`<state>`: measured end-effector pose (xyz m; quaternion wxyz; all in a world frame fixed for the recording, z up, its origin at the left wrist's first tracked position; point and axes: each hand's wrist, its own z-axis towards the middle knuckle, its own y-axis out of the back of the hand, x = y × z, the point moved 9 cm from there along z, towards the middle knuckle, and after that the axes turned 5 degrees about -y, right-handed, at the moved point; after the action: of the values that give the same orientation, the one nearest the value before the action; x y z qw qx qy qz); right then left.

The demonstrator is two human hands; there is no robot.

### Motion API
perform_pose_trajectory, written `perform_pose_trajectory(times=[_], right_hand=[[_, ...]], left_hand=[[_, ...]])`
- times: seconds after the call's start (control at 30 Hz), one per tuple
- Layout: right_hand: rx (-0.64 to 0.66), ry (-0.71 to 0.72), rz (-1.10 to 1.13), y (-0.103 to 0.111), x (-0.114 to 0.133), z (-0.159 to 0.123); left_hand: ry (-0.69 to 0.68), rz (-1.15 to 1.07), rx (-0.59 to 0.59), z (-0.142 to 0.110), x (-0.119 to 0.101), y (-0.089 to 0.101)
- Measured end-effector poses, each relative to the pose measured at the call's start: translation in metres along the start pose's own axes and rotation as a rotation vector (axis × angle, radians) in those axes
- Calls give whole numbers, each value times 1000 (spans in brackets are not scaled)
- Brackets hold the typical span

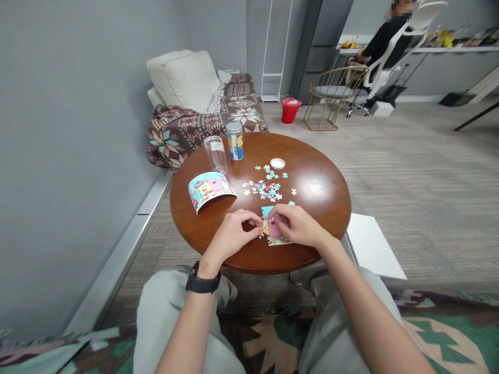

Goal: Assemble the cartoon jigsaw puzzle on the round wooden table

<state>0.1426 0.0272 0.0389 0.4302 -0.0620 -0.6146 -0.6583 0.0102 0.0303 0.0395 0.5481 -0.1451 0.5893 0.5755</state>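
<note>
A partly joined jigsaw puzzle [276, 235] with a pink figure lies near the front edge of the round table. My left hand [238, 229], with a black watch on its wrist, is closed in a pinch on a small puzzle piece [265, 227] at the puzzle's left edge. Over the puzzle's upper right part, my right hand [298, 223] bends its fingers down onto it and covers some of it; whether a piece is under its fingertips is hidden. Loose puzzle pieces [268, 191] are scattered beyond both hands. A curved picture sheet [210, 188] stands left of them.
On the brown table [312, 208] stand a clear glass [215, 156], a printed can [235, 143] and a white round lid [277, 163]. A covered sofa [187, 124] is behind left. Farther back are a red bin [289, 110], a wire chair [333, 93] and a seated person [384, 44].
</note>
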Motion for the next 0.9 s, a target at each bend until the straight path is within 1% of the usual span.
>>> perform_pose_trajectory(times=[0.13, 0.27, 0.33, 0.43, 0.57, 0.9], right_hand=[[-7, -7, 13, 0, 0, 0], [-9, -6, 19, 1, 1, 0], [-7, -4, 18, 0, 1, 0], [-5, -4, 18, 0, 0, 0], [-5, -2, 19, 0, 0, -1], [-9, 3, 15, 0, -1, -1]], left_hand=[[-6, 55, 2, 1, -1, -1], [-45, 104, -19, 1, -7, 2], [-73, 128, 12, 0, -12, 0], [-105, 153, 91, -3, -17, -5], [-122, 154, 145, -5, -16, -8], [-115, 123, 124, -3, -11, -9]])
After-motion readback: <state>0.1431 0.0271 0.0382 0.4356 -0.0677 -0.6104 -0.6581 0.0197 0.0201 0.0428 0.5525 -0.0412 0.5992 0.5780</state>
